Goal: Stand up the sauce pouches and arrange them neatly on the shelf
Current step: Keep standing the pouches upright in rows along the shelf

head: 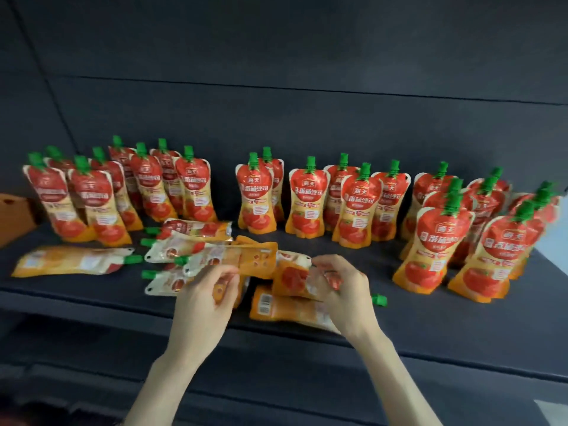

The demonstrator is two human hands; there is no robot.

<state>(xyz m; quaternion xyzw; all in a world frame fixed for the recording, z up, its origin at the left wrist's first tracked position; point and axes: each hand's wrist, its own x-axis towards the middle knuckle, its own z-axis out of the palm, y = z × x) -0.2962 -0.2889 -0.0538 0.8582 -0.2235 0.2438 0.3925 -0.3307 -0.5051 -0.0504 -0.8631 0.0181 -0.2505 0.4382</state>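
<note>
cardboard box (12, 216) cut off at left; rear pouches (495, 179) blurred.

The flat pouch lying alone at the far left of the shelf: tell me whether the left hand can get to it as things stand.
Probably yes. The lone flat pouch has bare shelf in front of it and nothing on top. But the left hand is gripping a pouch from the middle pile, so it must let go first.

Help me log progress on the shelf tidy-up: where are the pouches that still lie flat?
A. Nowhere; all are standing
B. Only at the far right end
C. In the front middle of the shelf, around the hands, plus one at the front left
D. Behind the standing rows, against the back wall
C: the flat pouches lie piled in the front middle by the left hand and right hand, with a lone flat pouch at the front left.
</note>
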